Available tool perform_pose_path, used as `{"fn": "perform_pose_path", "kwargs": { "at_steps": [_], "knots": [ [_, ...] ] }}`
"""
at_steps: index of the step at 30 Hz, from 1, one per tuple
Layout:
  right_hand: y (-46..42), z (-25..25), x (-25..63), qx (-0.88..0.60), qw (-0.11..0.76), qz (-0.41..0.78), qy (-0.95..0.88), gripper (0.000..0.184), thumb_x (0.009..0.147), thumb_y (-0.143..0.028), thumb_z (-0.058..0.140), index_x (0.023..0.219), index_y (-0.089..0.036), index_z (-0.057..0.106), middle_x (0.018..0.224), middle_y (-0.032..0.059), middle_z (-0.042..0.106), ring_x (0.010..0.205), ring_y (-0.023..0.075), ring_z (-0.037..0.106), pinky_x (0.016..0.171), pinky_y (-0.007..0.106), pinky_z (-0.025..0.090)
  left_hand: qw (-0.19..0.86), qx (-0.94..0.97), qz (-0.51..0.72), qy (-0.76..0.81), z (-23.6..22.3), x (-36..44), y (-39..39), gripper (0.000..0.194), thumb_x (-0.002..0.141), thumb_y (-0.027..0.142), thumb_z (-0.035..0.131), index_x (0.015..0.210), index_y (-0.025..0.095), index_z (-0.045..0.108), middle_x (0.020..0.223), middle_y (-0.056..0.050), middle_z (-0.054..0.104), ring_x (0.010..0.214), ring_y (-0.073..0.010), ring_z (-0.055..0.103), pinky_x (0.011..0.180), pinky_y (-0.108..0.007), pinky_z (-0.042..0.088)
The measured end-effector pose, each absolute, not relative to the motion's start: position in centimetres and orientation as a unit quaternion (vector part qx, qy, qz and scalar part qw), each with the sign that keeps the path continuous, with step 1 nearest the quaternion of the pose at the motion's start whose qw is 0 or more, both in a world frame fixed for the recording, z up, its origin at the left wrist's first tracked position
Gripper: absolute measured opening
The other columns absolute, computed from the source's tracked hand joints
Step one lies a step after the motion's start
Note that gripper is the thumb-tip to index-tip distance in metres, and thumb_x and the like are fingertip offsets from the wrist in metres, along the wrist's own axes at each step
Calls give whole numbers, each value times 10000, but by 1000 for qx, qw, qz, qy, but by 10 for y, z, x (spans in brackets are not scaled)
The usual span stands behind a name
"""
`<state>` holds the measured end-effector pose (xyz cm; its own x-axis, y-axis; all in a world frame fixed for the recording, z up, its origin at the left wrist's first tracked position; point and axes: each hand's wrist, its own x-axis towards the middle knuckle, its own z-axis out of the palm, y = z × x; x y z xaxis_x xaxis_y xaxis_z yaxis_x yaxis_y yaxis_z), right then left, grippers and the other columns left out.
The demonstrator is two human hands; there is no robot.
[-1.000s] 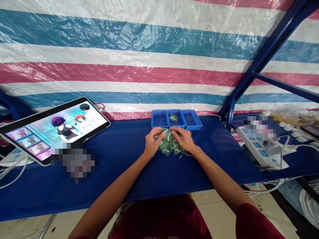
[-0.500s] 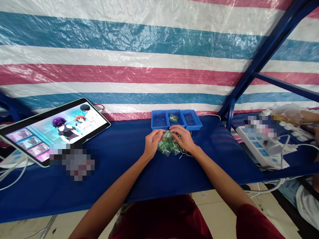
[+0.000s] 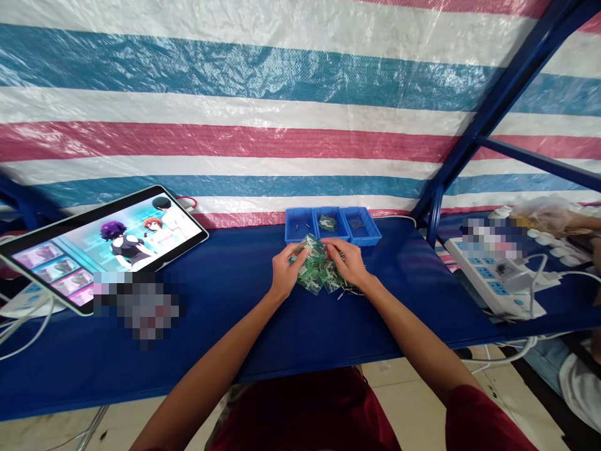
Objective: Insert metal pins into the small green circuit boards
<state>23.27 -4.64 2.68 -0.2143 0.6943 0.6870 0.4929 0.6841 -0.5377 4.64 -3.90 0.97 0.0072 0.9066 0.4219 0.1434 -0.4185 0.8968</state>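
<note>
Between thumb and fingers of my left hand [image 3: 285, 269] is a small clear plastic bag [image 3: 310, 243], raised at the far side of a pile. My right hand [image 3: 347, 258] is closed beside the bag's right edge, its thumb and fingertips together; what they pinch is too small to make out. Under both hands lies the pile of green-tinted little bags [image 3: 310, 277], with loose metal screw-like pieces [image 3: 345, 290] at its right, partly covered by my right hand.
Behind the pile stand three joined blue bins: the left bin [image 3: 299, 235] with a few small pieces, the middle bin [image 3: 339, 235] with bags, the right bin [image 3: 364, 237]. A tablet [image 3: 136, 232] leans at left. A power strip [image 3: 493, 282] lies right. Another person's arm [image 3: 585, 220] shows far right.
The little bag in my left hand has come up into clearer view above the pile. My left fingers pressed together, then shifted round it. My right hand has barely moved.
</note>
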Motion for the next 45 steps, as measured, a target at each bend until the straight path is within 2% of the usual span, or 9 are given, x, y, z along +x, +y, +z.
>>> {"fn": "perform_pose_path", "kwargs": {
  "at_steps": [3, 8, 13, 18, 23, 29, 33, 39, 45],
  "knots": [
    [-46, 28, 233, -363, 490, 116, -784, 336, 986, -241, 371, 1258, -246, 568, 984, 68, 665, 739, 153, 637, 693, 304, 546, 375, 593, 583, 409, 9, 47, -39, 326, 799, 428, 688, 985, 167, 636, 879, -53, 700, 770, -178, 664, 718, -270, 523],
    [-45, 27, 233, -354, 470, 86, -804, 338, 963, -214, 418, 1255, -258, 585, 1121, 100, 595, 883, 180, 617, 730, 320, 548, 412, 578, 577, 403, 11, 47, -40, 429, 790, 429, 703, 1122, 202, 553, 734, -3, 666, 671, -165, 667, 600, -227, 501],
    [-44, 26, 234, -348, 476, 59, -806, 235, 954, -216, 463, 1099, -232, 647, 1081, 100, 588, 860, 180, 611, 698, 316, 534, 400, 590, 578, 398, 17, 49, -43, 330, 797, 445, 692, 978, 175, 634, 774, -24, 668, 669, -151, 639, 632, -239, 505],
    [-45, 29, 232, -365, 498, 56, -785, 173, 952, -287, 501, 942, -207, 654, 1034, 97, 616, 759, 154, 605, 634, 292, 523, 374, 630, 562, 383, 21, 47, -44, 329, 892, 469, 559, 912, 171, 695, 883, -63, 660, 800, -176, 632, 746, -280, 512],
    [-46, 30, 231, -377, 501, 69, -776, 195, 959, -316, 491, 919, -202, 644, 858, 67, 675, 751, 170, 631, 689, 298, 530, 300, 663, 569, 384, 16, 46, -39, 288, 803, 459, 674, 874, 181, 699, 1055, -90, 598, 925, -205, 607, 776, -294, 509],
    [-44, 23, 230, -394, 497, 72, -770, 234, 946, -369, 505, 917, -203, 666, 804, 55, 706, 673, 169, 646, 664, 298, 532, 330, 639, 562, 409, 14, 48, -40, 268, 798, 440, 676, 871, 183, 654, 834, -45, 667, 774, -178, 625, 743, -293, 513],
    [-44, 23, 229, -400, 497, 81, -766, 243, 943, -382, 512, 910, -203, 673, 751, 40, 709, 624, 160, 646, 645, 292, 533, 337, 633, 568, 405, 14, 49, -40, 311, 749, 437, 724, 902, 180, 639, 846, -45, 678, 765, -173, 629, 721, -279, 515],
    [-45, 25, 229, -393, 487, 91, -775, 237, 947, -363, 513, 901, -199, 679, 647, 16, 681, 557, 153, 629, 583, 273, 506, 337, 637, 563, 404, 13, 49, -40, 279, 772, 422, 711, 882, 177, 633, 805, -30, 666, 690, -143, 600, 652, -245, 493],
    [-46, 24, 232, -382, 486, 102, -780, 317, 992, -294, 379, 1140, -218, 648, 765, 35, 683, 659, 158, 646, 686, 305, 538, 345, 613, 582, 408, 14, 50, -42, 295, 769, 442, 711, 867, 178, 621, 750, -14, 643, 663, -141, 605, 632, -246, 506]
  ]
}}
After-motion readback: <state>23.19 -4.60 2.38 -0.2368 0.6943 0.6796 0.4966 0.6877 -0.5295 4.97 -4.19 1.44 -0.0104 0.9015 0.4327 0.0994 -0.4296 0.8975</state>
